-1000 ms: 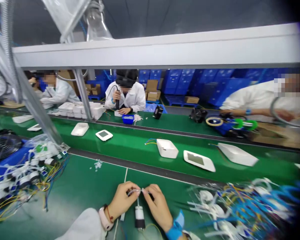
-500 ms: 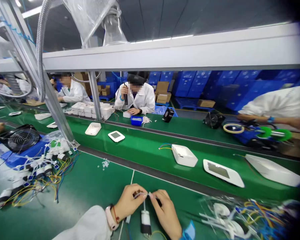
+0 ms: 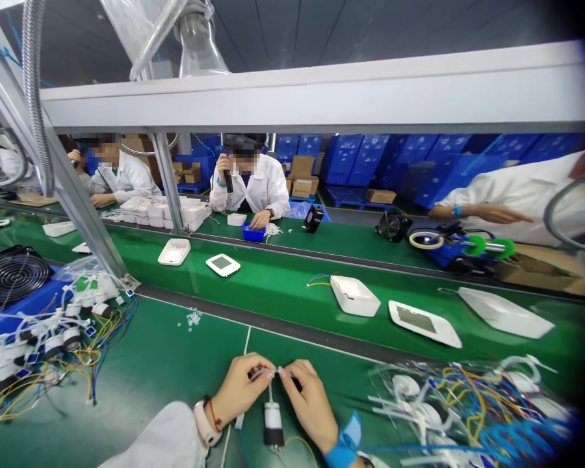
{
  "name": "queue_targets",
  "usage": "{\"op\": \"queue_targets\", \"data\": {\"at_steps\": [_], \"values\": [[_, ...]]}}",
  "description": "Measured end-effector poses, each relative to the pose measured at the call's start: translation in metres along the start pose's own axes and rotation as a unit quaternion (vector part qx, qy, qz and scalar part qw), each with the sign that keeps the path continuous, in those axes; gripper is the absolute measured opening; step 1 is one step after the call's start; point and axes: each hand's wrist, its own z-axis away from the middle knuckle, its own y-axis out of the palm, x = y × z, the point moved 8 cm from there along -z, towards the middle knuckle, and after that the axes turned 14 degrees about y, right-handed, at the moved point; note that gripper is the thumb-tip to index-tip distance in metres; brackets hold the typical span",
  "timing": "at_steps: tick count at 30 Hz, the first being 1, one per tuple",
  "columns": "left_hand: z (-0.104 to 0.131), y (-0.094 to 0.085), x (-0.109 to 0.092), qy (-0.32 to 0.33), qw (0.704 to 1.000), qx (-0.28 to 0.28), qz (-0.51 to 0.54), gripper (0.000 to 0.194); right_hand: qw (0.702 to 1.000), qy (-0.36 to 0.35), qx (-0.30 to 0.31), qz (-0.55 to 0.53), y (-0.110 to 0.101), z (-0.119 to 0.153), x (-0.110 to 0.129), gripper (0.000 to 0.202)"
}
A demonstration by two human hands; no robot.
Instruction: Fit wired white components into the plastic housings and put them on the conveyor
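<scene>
In the head view my left hand (image 3: 244,387) pinches a thin translucent tube (image 3: 258,374) between thumb and fingers. Facing it, my right hand (image 3: 308,402) is closed in a pinch at the same joint, where the tubing meets; the small piece in its fingertips is mostly hidden. Below the fingertips hangs or lies a small white-and-black pump motor (image 3: 273,424), joined to the tubing by a short upright tube. Thin wires run from its lower end. A pink-banded watch is on my left wrist and a blue band (image 3: 344,448) on my right.
Wired motors (image 3: 53,344) are heaped at left near a black fan (image 3: 14,276). Small clear rings (image 3: 193,318) lie ahead. White housings (image 3: 355,296) and screen panels (image 3: 424,323) sit on the green belt. Tubes and wires (image 3: 468,403) lie at right. Co-workers sit opposite.
My view has shifted slightly, while both hands stay pinched at the tube joint. The co-worker opposite has moved a hand into the blue bin. The person at right has moved an arm.
</scene>
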Motion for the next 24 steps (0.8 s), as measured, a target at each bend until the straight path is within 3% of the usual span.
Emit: {"op": "queue_targets", "data": {"at_steps": [24], "values": [[0.0011, 0.0023, 0.0044, -0.016, 1.000, 0.005, 0.004, 0.013, 1.000, 0.003, -0.001, 0.002, 0.0001, -0.0010, 0.0027, 0.035]]}}
